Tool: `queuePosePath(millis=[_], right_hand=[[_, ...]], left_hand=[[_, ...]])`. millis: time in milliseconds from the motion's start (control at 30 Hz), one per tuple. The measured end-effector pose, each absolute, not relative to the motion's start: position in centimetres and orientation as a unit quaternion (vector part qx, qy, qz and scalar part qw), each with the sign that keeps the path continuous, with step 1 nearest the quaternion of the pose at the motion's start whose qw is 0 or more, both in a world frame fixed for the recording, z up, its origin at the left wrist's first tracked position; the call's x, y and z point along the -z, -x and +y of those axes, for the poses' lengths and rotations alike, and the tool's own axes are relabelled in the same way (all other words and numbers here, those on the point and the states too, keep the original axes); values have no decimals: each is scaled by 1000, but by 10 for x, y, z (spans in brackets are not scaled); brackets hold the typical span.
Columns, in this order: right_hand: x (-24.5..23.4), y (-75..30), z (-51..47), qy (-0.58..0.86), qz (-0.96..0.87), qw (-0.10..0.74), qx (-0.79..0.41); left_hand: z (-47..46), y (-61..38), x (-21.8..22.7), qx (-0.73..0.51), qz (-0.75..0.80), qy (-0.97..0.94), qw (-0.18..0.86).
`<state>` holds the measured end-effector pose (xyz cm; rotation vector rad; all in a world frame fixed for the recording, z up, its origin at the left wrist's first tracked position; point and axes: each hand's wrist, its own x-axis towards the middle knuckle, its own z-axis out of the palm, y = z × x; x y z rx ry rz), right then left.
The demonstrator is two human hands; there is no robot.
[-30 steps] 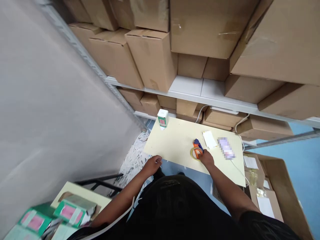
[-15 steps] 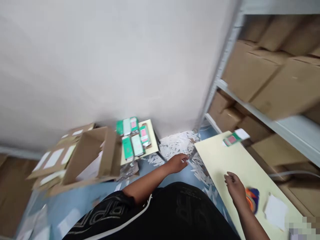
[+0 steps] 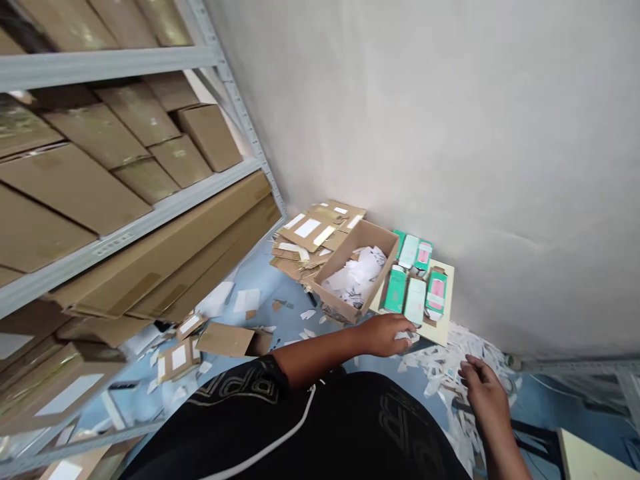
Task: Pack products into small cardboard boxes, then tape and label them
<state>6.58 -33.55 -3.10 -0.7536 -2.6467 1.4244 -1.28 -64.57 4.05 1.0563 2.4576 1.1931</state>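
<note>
My left hand (image 3: 386, 335) is in the air just in front of a small pale table (image 3: 449, 320), fingers loosely bent and apart, holding nothing. Close beyond it, on that table, lie several green-and-white boxes; one is a green box (image 3: 395, 288), another a pale box (image 3: 415, 300), and the rightmost green box with a pink panel (image 3: 437, 293) sits on brown cardboard. My right hand (image 3: 485, 390) hangs to the right over the floor, empty, with its fingers slightly curled and apart.
An open cardboard carton (image 3: 327, 293) containing white paper scraps stands beside flattened cardboard (image 3: 300, 233). Metal shelving (image 3: 165, 207) full of boxes runs along the left. Paper scraps (image 3: 445, 360) litter the blue floor. Another pale table's corner (image 3: 590, 457) shows lower right.
The view has swung left, bringing the left shelving in and taking most of the right-hand table out of view. My right hand no longer appears over that table. Both hands remain empty.
</note>
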Motion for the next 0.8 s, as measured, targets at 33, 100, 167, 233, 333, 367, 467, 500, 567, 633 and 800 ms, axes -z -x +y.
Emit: queuePosePath(millis=[33, 100, 167, 233, 333, 367, 467, 500, 567, 633, 800], right_hand=[[24, -53, -358, 236, -849, 3, -473], [12, -33, -394, 216, -844, -27, -490], [4, -15, -419, 182, -852, -36, -490], [-1, 1, -435, 145, -859, -42, -489], [-3, 26, -451, 92, -862, -66, -494], [-3, 34, -457, 76, -861, -77, -497], [-9, 58, -479, 43, -859, -91, -502], [-12, 64, -487, 37, -860, -89, -502], [-18, 72, -505, 26, -859, -82, -506], [-23, 76, -524, 11, -855, -86, -511], [-22, 78, -581, 58, -858, -68, -506]], left_hand=[[-667, 17, -43, -414, 841, -335, 93], [-707, 24, -48, -430, 857, -276, 66], [-742, 31, -52, -444, 872, -203, 31], [-776, 41, -54, -453, 884, -120, -14], [-828, 61, -50, -437, 896, 9, -83], [-846, 68, -47, -418, 902, 46, -103], [-900, 89, -35, -305, 940, 104, -108], [-916, 96, -30, -262, 954, 112, -94], [-944, 110, -18, -199, 972, 112, -57], [-967, 127, -5, -178, 979, 95, -32], [-1015, 189, 34, -173, 985, 23, -7]])
